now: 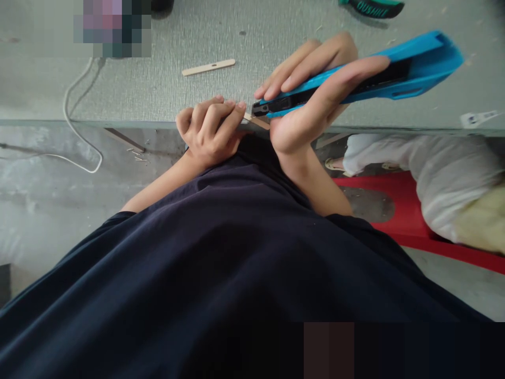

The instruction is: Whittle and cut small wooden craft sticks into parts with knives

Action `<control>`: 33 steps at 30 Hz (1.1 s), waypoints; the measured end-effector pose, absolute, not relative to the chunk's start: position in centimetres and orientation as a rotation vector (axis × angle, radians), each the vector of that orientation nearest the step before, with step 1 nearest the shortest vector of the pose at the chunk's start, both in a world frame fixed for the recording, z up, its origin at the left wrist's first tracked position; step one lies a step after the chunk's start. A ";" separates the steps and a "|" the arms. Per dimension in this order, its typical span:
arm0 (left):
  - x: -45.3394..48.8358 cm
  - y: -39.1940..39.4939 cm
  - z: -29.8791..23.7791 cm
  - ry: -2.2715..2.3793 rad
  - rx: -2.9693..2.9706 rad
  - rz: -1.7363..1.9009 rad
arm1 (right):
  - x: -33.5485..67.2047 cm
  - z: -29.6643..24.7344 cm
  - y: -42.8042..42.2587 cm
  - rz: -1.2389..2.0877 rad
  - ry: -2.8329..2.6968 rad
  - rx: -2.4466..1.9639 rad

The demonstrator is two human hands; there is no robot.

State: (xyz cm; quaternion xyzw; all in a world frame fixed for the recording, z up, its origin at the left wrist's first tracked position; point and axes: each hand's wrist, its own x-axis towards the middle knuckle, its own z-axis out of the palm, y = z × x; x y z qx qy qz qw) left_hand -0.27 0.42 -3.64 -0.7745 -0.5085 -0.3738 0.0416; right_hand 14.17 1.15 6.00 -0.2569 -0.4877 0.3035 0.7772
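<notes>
My right hand is wrapped round a blue utility knife, whose black blade end points left toward my left hand. My left hand is curled at the near edge of the grey table, its fingertips pinching a thin wooden stick of which only a short piece shows between the two hands. The knife's tip sits right at that piece. A second flat wooden stick lies loose on the table, farther from me.
A white cable hangs over the table edge at the left. Another person in white clothes sits on a red seat at the right. A dark-green object lies at the far table edge. Wood shavings litter the floor.
</notes>
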 end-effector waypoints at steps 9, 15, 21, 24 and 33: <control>-0.2 0.6 -3.4 -1.620 -2.448 -1.174 | 14.1 5.9 1.0 0.588 -1.044 -0.491; 0.2 0.1 -2.3 -1.701 -2.419 -1.157 | 14.1 5.4 1.4 0.721 -1.076 -0.637; 0.4 0.0 -1.8 -1.747 -2.466 -1.169 | 13.9 4.9 1.5 0.664 -1.055 -0.551; 0.4 0.0 -1.6 -1.765 -2.473 -1.146 | 14.2 5.0 1.4 0.720 -1.074 -0.643; 0.3 0.0 -1.8 -1.753 -2.460 -1.108 | 13.7 6.5 1.1 0.554 -1.019 -0.614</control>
